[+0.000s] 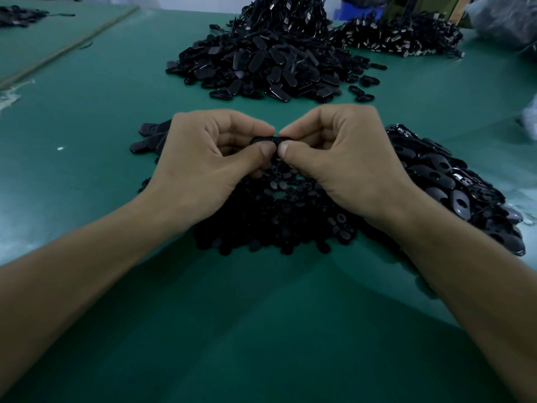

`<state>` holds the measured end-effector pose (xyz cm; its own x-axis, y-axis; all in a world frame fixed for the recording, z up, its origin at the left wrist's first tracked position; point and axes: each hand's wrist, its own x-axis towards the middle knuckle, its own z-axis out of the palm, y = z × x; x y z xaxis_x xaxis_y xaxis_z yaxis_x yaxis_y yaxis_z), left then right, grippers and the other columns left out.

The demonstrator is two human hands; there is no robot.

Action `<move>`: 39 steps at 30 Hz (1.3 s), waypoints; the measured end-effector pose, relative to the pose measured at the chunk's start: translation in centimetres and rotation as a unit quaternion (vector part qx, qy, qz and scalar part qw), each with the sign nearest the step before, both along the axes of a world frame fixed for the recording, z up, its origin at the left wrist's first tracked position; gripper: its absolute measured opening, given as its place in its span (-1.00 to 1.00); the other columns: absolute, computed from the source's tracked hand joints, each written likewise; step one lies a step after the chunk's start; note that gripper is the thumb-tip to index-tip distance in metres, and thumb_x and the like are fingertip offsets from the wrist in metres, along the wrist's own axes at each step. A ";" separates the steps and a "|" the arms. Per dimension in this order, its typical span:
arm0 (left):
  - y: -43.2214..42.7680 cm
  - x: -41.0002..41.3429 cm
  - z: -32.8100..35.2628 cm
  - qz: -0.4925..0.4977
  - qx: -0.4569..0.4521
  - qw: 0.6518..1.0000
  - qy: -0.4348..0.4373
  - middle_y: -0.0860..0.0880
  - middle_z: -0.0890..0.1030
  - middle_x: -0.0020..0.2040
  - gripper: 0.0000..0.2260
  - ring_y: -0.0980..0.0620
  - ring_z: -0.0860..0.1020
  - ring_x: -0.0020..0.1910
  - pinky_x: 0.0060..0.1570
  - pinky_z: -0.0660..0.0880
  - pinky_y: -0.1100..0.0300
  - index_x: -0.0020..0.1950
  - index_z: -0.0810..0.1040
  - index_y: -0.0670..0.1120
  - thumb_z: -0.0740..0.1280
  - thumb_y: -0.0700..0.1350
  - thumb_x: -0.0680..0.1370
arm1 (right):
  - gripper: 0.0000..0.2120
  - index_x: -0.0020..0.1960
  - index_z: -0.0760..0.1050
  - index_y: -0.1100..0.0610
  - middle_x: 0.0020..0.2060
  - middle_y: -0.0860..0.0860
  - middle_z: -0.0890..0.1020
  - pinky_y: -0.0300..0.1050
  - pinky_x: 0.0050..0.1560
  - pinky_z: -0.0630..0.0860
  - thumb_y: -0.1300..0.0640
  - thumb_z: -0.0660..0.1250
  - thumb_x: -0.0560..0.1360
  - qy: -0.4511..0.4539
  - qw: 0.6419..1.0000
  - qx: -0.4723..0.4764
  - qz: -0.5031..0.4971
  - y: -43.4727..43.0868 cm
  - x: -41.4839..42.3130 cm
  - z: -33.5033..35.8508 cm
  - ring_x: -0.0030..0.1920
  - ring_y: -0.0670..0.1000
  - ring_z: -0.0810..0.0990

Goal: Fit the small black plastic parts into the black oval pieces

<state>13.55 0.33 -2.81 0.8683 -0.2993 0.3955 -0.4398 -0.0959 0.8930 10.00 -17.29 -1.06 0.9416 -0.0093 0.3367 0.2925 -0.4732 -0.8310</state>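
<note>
My left hand (203, 158) and my right hand (343, 158) meet at mid-table, thumbs and forefingers pinching one black oval piece (270, 140) between them. Only its top edge shows; whether a small part sits in it is hidden by my fingers. Under my hands lies a heap of small black plastic parts (276, 222). A pile of black oval pieces with holes (453, 184) spreads to the right of my right wrist. A few oval pieces (151, 135) lie just left of my left hand.
A big mound of black oval pieces (261, 68) rises at the far centre of the green table (87, 112), with another dark pile of parts with metal ends (406, 36) behind it to the right. A wooden strip (72, 45) crosses the far left.
</note>
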 end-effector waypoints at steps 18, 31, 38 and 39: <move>0.3 0.2 -0.2 -0.016 -0.020 0.999 0.044 0.02 0.71 -0.29 -0.88 0.13 0.65 -0.36 -0.22 0.57 0.34 -0.07 0.67 -0.05 0.51 -0.13 0.41 | -0.91 -0.11 0.64 0.06 -0.29 -0.05 0.71 -0.31 -0.21 0.55 0.23 0.50 0.49 0.019 0.999 0.017 0.041 -0.4 -0.1 0.1 -0.28 -0.16 0.65; 0.1 -0.4 0.5 0.001 -0.009 1.000 0.029 0.00 0.71 -0.33 -0.87 0.16 0.64 -0.41 -0.30 0.55 0.37 -0.14 0.65 -0.10 0.51 -0.31 0.45 | -0.90 -0.18 0.62 0.03 -0.36 -0.13 0.65 -0.31 -0.27 0.47 0.21 0.47 0.45 0.013 1.000 0.002 0.003 0.2 -0.2 0.1 -0.36 -0.24 0.56; 0.4 0.0 0.3 0.026 0.007 1.000 0.010 -0.02 0.71 -0.31 -0.86 0.12 0.65 -0.40 -0.28 0.57 0.33 -0.14 0.66 -0.08 0.51 -0.30 0.46 | -0.93 -0.05 0.67 0.06 -0.28 -0.05 0.71 -0.31 -0.20 0.54 0.21 0.47 0.51 0.013 1.000 0.007 0.018 0.1 -0.3 0.1 -0.27 -0.15 0.67; 0.5 0.2 0.2 0.038 0.015 0.999 -0.002 0.00 0.71 -0.30 -0.86 0.11 0.66 -0.39 -0.27 0.58 0.32 -0.14 0.66 -0.06 0.51 -0.29 0.47 | -0.92 0.01 0.66 0.04 -0.26 -0.08 0.70 -0.34 -0.18 0.53 0.18 0.44 0.54 0.010 1.000 -0.014 0.008 0.1 -0.2 0.0 -0.24 -0.17 0.67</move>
<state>13.74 0.82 -2.57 0.8877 -0.2439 0.3905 -0.4332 -0.1553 0.8878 9.81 -17.20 -1.09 0.9481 0.0141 0.3176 0.2831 -0.4919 -0.8234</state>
